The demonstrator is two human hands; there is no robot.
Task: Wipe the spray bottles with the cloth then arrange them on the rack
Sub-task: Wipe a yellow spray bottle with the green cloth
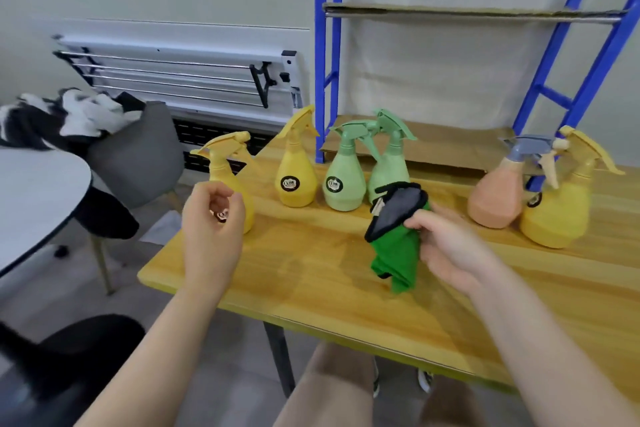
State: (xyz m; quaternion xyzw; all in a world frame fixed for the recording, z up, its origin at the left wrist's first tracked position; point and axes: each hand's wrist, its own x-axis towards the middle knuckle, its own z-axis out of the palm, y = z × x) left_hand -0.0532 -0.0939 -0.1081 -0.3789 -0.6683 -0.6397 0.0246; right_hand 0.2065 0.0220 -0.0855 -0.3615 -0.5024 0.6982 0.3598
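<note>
Several spray bottles stand on the wooden table (311, 274). One yellow bottle (227, 173) is at the left edge, another yellow bottle (298, 180) and two green bottles (344, 184) (389, 163) are in the middle, and a peach bottle (495, 198) and a yellow bottle (557, 215) are at the right. My left hand (211, 222) hovers in front of the left-edge bottle, fingers loosely curved, with the label showing through the gap. My right hand (446, 246) grips a green and grey cloth (394, 246) above the table. The blue rack (467, 12) stands behind.
The rack's lower shelf (433, 149), lined with cardboard, lies just behind the bottles. A grey chair (138, 156) piled with black and white clothes and a round white table (38, 191) stand at the left. A folding rail rack (173, 76) hangs on the wall.
</note>
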